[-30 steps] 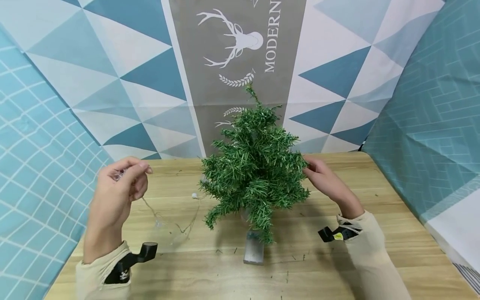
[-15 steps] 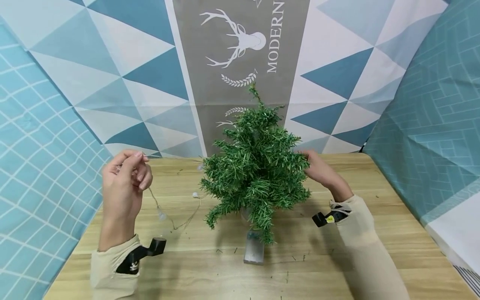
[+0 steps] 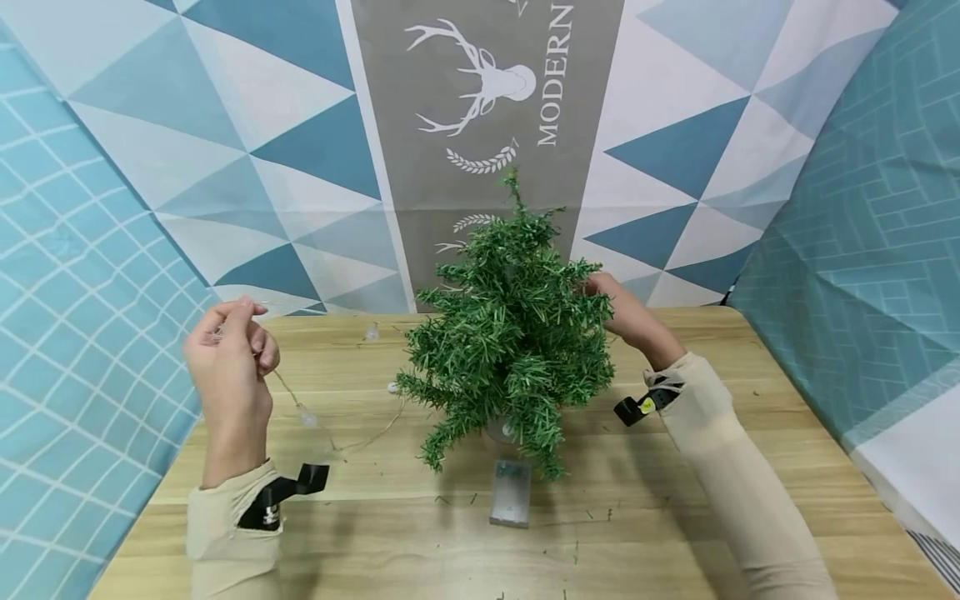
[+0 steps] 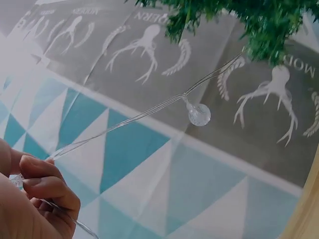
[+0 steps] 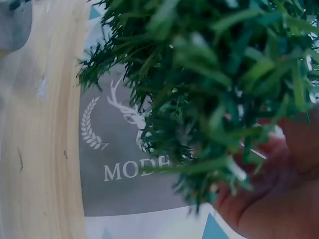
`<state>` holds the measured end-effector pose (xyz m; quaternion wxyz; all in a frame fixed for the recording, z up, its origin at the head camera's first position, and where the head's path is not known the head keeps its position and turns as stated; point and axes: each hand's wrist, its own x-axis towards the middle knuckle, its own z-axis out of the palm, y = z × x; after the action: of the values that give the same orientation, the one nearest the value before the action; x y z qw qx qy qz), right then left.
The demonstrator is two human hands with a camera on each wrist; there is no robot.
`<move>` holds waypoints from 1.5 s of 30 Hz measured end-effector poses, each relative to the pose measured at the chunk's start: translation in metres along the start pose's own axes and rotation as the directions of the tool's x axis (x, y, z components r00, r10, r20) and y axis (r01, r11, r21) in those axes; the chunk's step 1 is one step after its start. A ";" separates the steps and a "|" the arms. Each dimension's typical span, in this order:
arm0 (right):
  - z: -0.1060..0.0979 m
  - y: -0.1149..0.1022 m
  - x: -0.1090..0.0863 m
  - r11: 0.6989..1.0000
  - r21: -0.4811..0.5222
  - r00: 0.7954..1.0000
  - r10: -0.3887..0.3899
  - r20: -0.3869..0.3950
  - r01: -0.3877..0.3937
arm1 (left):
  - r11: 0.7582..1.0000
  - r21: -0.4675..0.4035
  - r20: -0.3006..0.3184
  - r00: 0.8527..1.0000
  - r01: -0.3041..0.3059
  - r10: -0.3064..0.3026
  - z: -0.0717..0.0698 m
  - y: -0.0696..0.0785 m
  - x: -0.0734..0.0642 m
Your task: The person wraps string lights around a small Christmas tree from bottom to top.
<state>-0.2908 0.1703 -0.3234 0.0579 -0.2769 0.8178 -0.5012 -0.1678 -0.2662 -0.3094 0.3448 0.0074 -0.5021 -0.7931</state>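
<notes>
Plainly thin, clear-bulbed light string (image 4: pixel 199 115); left grip (image 3: pixel 229 371) pinching it; right grip (image 3: pixel 633 321) unclear.

I look down on a wooden tabletop (image 3: pixel 420 558) with pale, streaky grain, where small dark scraps (image 3: pixel 576 552) lie scattered near my side. Beyond its far edge rises a backdrop (image 3: pixel 303 104) patterned with white, pale blue and deep blue triangles. Down its middle I see a grey band (image 3: pixel 427 179) bearing a white deer head (image 3: pixel 506 82) turned sideways, the word MODERN (image 3: pixel 555 75) running upward beside it, and a leafy sprig (image 3: pixel 482 161) below. On my left stands a light blue cloth (image 3: pixel 82 283) crossed by white lines; on my right, a creased teal cloth (image 3: pixel 862 217) with a herringbone pattern, white (image 3: pixel 907 442) lower down.
</notes>
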 end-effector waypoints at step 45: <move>0.163 -0.130 -0.115 0.946 -0.083 0.919 -0.280 0.279 0.314 | 0.833 0.458 0.798 0.557 -0.310 -0.231 0.049 0.067 -0.097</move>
<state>-0.0824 0.0558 -0.3137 0.0716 -0.4652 0.7811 -0.4104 -0.0749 -0.1910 -0.2643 0.0680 -0.2793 -0.8093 -0.5123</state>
